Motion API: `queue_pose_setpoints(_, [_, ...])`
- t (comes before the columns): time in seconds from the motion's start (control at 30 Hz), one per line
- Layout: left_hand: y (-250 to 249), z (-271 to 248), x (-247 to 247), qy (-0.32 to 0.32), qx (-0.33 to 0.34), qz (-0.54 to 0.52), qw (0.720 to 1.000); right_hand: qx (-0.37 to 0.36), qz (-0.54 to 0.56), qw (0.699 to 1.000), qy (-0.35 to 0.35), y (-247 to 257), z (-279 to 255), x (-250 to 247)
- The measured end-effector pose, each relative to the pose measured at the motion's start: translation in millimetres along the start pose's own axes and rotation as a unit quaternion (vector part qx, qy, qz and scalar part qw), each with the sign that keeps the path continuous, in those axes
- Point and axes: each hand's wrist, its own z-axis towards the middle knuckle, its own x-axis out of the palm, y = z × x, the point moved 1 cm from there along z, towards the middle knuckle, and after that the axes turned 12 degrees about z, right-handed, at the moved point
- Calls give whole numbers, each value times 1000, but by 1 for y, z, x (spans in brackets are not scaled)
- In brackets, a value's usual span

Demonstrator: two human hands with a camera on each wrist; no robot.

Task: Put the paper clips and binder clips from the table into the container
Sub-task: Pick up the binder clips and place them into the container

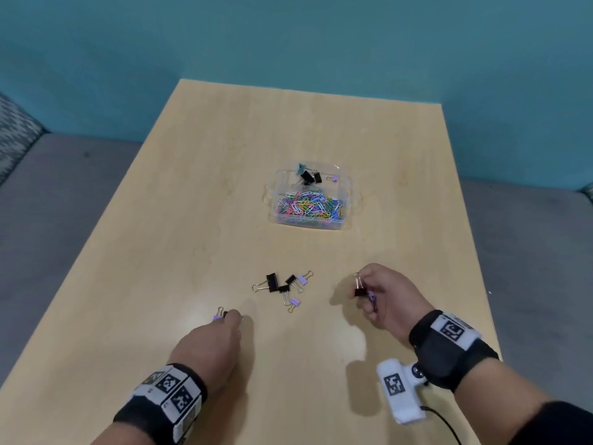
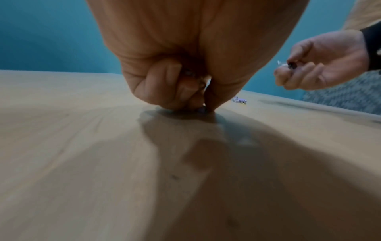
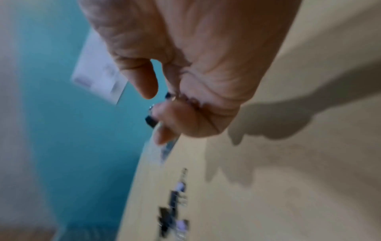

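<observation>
A clear plastic container (image 1: pixel 348 200) sits mid-table, holding coloured paper clips (image 1: pixel 309 207) in its near part and a few binder clips (image 1: pixel 310 177) in its far part. A loose cluster of black and purple binder clips (image 1: pixel 282 288) lies on the table between my hands; it shows blurred in the right wrist view (image 3: pixel 175 207). My left hand (image 1: pixel 229 317) is down on the table, fingertips pinching a purple binder clip (image 1: pixel 219 316) with a black one beside it. My right hand (image 1: pixel 365 290) is raised and holds a black binder clip (image 1: pixel 360 291) by its wire handle, with a purple one tucked behind.
The wooden table (image 1: pixel 401 162) stands against a teal wall (image 1: pixel 288 36). Grey upholstered seating (image 1: pixel 57 200) flanks it left and right. A white paper (image 3: pixel 98 76) hangs on the wall in the right wrist view.
</observation>
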Motion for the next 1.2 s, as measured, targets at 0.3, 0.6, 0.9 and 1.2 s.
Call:
queue_pose_setpoints(0.3, [-8, -13, -3, -30, -19, -136, 990, -107, -382, 916, 67, 9, 40, 48])
queue_pose_setpoints(0.6, [-15, 46, -77, -136, 12, -199, 970, -205, -727, 626, 195, 5, 77, 67])
queue_pose_setpoints(0.9, [-64, 221, -219, -203, 65, -94, 973, -193, -616, 757, 105, 18, 76, 29])
queue_pose_setpoints(1.2, [-26, 204, -195, -191, 71, -299, 932, -264, -586, 765, -23, 140, 109, 36])
